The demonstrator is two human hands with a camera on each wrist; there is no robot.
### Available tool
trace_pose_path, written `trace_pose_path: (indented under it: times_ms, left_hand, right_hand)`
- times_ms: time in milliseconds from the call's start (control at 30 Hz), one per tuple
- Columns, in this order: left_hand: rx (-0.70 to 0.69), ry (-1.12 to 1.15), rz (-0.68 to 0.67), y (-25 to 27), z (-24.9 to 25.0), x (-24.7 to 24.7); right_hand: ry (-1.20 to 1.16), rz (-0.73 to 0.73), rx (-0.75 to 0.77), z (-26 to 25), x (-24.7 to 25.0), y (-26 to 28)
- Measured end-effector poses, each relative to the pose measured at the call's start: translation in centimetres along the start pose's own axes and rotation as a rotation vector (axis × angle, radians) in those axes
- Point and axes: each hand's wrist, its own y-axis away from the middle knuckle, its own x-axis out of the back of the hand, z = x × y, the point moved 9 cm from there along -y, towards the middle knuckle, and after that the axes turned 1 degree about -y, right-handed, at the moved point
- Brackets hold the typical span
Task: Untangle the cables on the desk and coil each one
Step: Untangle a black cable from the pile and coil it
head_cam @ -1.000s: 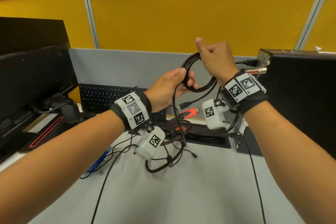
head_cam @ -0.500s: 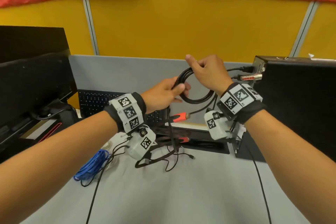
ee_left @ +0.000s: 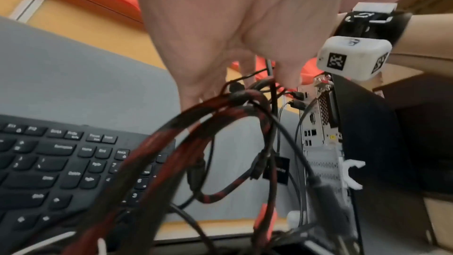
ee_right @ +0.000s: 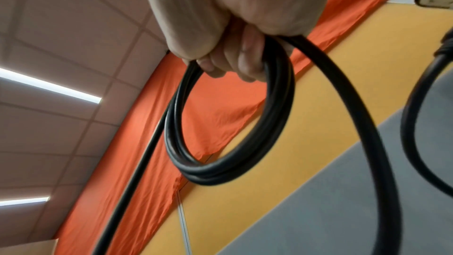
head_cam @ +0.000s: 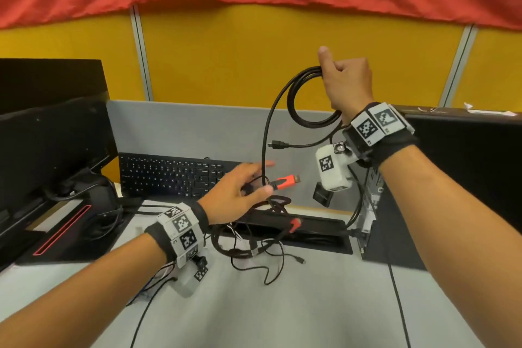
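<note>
black cable (head_cam: 293, 99) coil — gripped in right hand (head_cam: 346, 80)

Smooth rubbery black cable (ee_right: 230, 172); braided red-black cable (ee_left: 215, 199); matt grey desk (head_cam: 282, 313)

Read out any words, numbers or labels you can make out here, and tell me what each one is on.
"Delete": a key on the keyboard, left wrist view, soft but legible.
"7", "6", "3": keys at its right end.
All other key legends: too blurred to read.
Hanging black tag: pale lettering, unreadable.
Wrist markers: square code patterns, no words.
</note>
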Motion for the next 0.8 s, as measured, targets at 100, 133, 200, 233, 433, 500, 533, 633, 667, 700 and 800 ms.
trace_pose_path:
  times_ms: [100,133,200,233,433,500,533,633,667,700,800]
  left_hand:
    - [-0.031,0.167,0.297,-0.6,1.2,3.0]
    - [-0.028,0.154,0.353,-0.8,1.3,3.5]
    - [-0.01,0.099,0.38,-1.1,1.6,3.6]
    - [0.017,0.078,0.346,-1.3,1.5,3.1]
    - [0.223,0.039,0.028,-1.7,-0.4,-0.4]
    - [0.222,0.086,-0.01,-1.7,0.1,-0.4]
    - [0.214,0.162,-0.011,-1.6,0.5,-0.3]
    - [0.147,0.258,0.119,-1.5,1.7,1.7]
    - [0.116,0.179,0.161,-1.4,2.1,2.6]
    - [0.085,0.103,0.181,-1.4,2.5,3.1]
    - [0.1,0.108,0.166,-1.5,2.7,3.6]
  right_hand:
    - [-0.036,-0.018,-0.066,0.5,-0.9,-0.1]
    - [-0.051,-0.027,-0.089,0.7,-1.2,-0.1]
    - [-0.099,-0.039,-0.138,0.8,-1.6,-0.2]
    - [-0.131,-0.035,-0.168,0.8,-1.6,-0.4]
    - [-0.234,0.023,-0.212,-0.6,-0.4,-2.0]
    - [-0.25,0.037,-0.197,-1.1,-0.2,-2.2]
    - [-0.266,0.044,-0.201,-1.1,-0.2,-2.3]
    - [-0.287,0.044,-0.213,-0.9,-0.1,-2.3]
    - [-0.273,0.039,-0.218,-0.7,-0.1,-2.2]
    - [-0.254,0.032,-0.226,-0.4,-0.1,-2.2]
    - [-0.218,0.01,-0.258,0.3,-0.2,-1.9]
